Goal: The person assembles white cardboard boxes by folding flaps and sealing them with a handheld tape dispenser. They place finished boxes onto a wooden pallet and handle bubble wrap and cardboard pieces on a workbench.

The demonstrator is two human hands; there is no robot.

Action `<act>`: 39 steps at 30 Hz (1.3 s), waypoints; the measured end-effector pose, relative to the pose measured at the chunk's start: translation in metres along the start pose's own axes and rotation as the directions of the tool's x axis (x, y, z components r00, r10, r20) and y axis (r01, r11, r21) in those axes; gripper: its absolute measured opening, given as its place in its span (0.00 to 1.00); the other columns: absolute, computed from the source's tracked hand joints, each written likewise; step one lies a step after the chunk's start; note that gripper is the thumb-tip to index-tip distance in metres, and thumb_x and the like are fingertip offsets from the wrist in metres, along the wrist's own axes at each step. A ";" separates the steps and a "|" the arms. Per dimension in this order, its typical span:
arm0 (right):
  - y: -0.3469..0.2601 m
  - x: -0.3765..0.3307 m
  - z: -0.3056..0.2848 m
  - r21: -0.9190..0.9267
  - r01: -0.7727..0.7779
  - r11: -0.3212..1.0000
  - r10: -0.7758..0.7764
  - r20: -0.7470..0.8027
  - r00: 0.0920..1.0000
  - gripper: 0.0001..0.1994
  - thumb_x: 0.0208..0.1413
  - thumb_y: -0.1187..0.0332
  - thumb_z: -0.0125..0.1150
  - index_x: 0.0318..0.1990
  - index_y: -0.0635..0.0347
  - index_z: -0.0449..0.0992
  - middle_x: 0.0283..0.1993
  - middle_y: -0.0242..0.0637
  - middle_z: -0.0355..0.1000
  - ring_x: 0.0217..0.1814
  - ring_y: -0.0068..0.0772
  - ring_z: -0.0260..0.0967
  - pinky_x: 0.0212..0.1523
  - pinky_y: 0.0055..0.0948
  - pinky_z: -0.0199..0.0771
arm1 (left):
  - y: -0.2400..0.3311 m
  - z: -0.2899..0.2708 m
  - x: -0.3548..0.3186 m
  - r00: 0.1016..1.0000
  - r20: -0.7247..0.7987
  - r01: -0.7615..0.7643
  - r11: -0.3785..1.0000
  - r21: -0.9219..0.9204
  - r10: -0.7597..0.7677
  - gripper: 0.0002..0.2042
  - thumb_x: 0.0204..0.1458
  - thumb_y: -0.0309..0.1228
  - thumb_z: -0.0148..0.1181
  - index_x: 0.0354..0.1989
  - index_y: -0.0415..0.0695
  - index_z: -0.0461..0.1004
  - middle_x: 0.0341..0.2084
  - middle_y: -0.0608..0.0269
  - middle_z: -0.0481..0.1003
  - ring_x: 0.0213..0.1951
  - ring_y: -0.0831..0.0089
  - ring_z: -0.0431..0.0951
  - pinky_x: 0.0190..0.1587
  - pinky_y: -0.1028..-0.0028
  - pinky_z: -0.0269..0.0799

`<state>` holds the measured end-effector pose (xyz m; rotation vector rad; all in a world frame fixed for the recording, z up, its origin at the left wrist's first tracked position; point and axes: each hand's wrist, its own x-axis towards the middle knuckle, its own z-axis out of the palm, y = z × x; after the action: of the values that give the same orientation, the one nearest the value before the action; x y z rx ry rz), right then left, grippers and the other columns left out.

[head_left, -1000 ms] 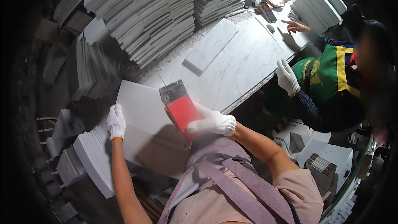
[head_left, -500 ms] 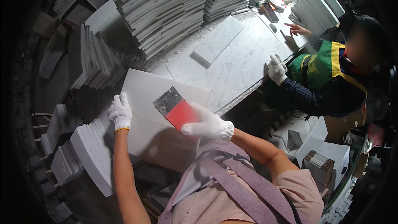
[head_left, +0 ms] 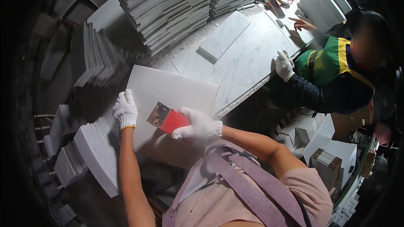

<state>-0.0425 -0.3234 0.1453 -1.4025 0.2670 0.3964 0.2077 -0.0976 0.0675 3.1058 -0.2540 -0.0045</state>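
Note:
In my gloved right hand (head_left: 198, 125) is a red-handled scraper (head_left: 174, 121) with a wide metal blade and a toothed edge. Its blade points left, over the face of a smooth white slab (head_left: 172, 80) in front of me. My left hand (head_left: 125, 109), in a white knit glove with a yellow cuff edge, grips the slab's left edge; part of its fingers is hidden. Whether the blade touches the slab, I cannot tell. Haze blurs the area around my right hand and the slab's lower part.
Beyond the slab, a marble-topped table (head_left: 240, 69) bears a loose grey-white tile (head_left: 225, 35). Tall stacks of tiles (head_left: 168, 12) rise behind it. More slabs (head_left: 97, 155) lean at my left. A co-worker in a green apron (head_left: 322, 59) stands at the right, one gloved hand (head_left: 285, 65) by the table edge.
My right hand has moved left and slightly down with the scraper, whose blade now points more to the left. My left hand stays at the slab's edge.

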 end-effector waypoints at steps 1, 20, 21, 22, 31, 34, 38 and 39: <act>0.004 0.001 0.000 -0.113 0.067 0.991 -0.072 -0.044 0.996 0.28 0.51 0.58 0.83 0.53 0.61 0.75 0.41 0.34 0.78 0.45 0.24 0.76 0.45 0.31 0.79 | 0.001 0.000 0.000 1.000 0.015 0.003 1.000 -0.003 -0.003 0.32 0.70 0.63 0.32 0.57 0.51 0.74 0.51 0.50 0.82 0.50 0.43 0.83 0.52 0.46 0.77; 0.013 -0.004 0.000 -0.101 0.082 0.992 -0.089 -0.066 0.994 0.34 0.48 0.61 0.84 0.60 0.64 0.73 0.49 0.37 0.79 0.50 0.25 0.76 0.51 0.30 0.78 | 0.000 -0.009 -0.007 0.998 -0.067 -0.018 0.987 -0.158 0.008 0.28 0.70 0.61 0.39 0.48 0.50 0.78 0.41 0.51 0.84 0.45 0.45 0.84 0.48 0.47 0.78; 0.016 -0.002 0.004 0.049 -0.085 0.995 0.085 -0.010 0.996 0.31 0.50 0.67 0.83 0.59 0.63 0.73 0.48 0.38 0.79 0.47 0.24 0.77 0.45 0.27 0.81 | 0.000 -0.010 -0.007 0.999 -0.044 0.001 0.991 -0.132 -0.007 0.28 0.69 0.61 0.40 0.52 0.52 0.77 0.43 0.55 0.84 0.45 0.46 0.84 0.49 0.47 0.78; 0.017 -0.002 0.006 0.099 -0.035 0.994 0.038 -0.026 0.999 0.28 0.50 0.72 0.82 0.57 0.63 0.73 0.46 0.37 0.79 0.44 0.23 0.78 0.41 0.25 0.82 | -0.001 -0.012 -0.009 0.997 -0.078 -0.005 0.992 -0.124 -0.005 0.27 0.69 0.61 0.40 0.53 0.52 0.76 0.44 0.55 0.84 0.45 0.45 0.84 0.49 0.47 0.78; 0.025 -0.007 0.009 0.158 0.058 0.986 -0.054 -0.028 0.998 0.28 0.46 0.70 0.85 0.51 0.65 0.73 0.40 0.38 0.79 0.37 0.25 0.78 0.37 0.27 0.82 | 0.001 -0.072 -0.073 0.957 0.033 0.042 -0.025 -0.999 0.289 0.29 0.68 0.45 0.61 0.72 0.42 0.65 0.55 0.49 0.75 0.56 0.68 0.77 0.60 0.70 0.74; 0.027 -0.009 0.008 0.048 0.062 0.997 -0.061 -0.019 0.998 0.29 0.44 0.67 0.86 0.50 0.66 0.74 0.40 0.39 0.80 0.38 0.26 0.79 0.39 0.29 0.82 | 0.001 -0.094 -0.110 0.778 0.092 0.119 -0.001 -0.993 0.622 0.29 0.68 0.47 0.61 0.70 0.41 0.67 0.55 0.54 0.75 0.58 0.69 0.75 0.63 0.72 0.70; 0.029 -0.011 0.005 -0.164 0.158 0.974 -0.157 0.017 0.987 0.30 0.43 0.62 0.87 0.51 0.65 0.77 0.42 0.38 0.81 0.43 0.28 0.79 0.45 0.32 0.81 | 0.005 -0.111 -0.130 0.604 0.284 -0.041 0.384 -0.922 0.745 0.27 0.67 0.47 0.61 0.66 0.39 0.72 0.54 0.59 0.74 0.60 0.70 0.73 0.63 0.72 0.69; 0.029 -0.011 0.004 -0.208 0.153 0.966 -0.151 0.028 0.988 0.31 0.41 0.60 0.87 0.51 0.64 0.78 0.43 0.39 0.81 0.43 0.29 0.79 0.47 0.32 0.81 | 0.006 -0.113 -0.130 0.612 0.196 -0.156 0.360 -0.920 0.767 0.19 0.67 0.38 0.63 0.60 0.39 0.75 0.53 0.60 0.76 0.57 0.72 0.75 0.62 0.72 0.71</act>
<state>-0.0648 -0.3170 0.1241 -1.6158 0.1079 0.3129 0.0786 -0.0796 0.1811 1.7881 -0.9054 -0.8730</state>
